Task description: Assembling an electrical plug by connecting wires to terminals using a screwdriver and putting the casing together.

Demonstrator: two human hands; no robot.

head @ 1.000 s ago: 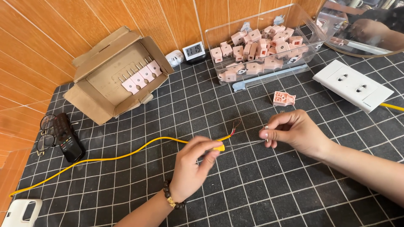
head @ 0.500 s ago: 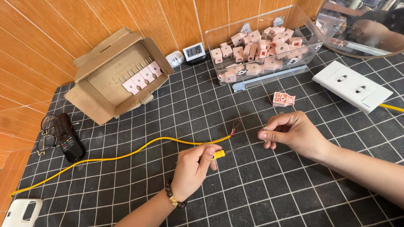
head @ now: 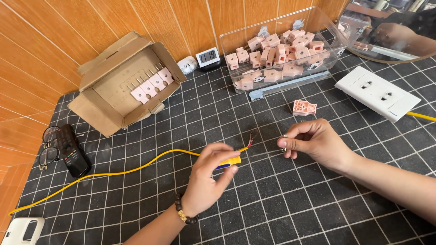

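My left hand, a bead bracelet on its wrist, is closed around a short yellow tool with a dark blue part. A yellow wire runs from the left edge across the mat and passes under the fingers of that hand. Its stripped red and copper end sticks out just beyond the hand. To the right of the wire end, my right hand pinches a small metal piece between thumb and forefinger. A single pink plug part lies on the mat just above the right hand.
At the back are a clear box of pink plug parts, an open cardboard box holding pronged pink plugs, and a small digital clock. A white socket strip lies on the right. A remote and glasses lie on the left.
My left hand has shifted slightly and turned the yellow tool a little. The right hand and the wire end have stayed almost where they were.
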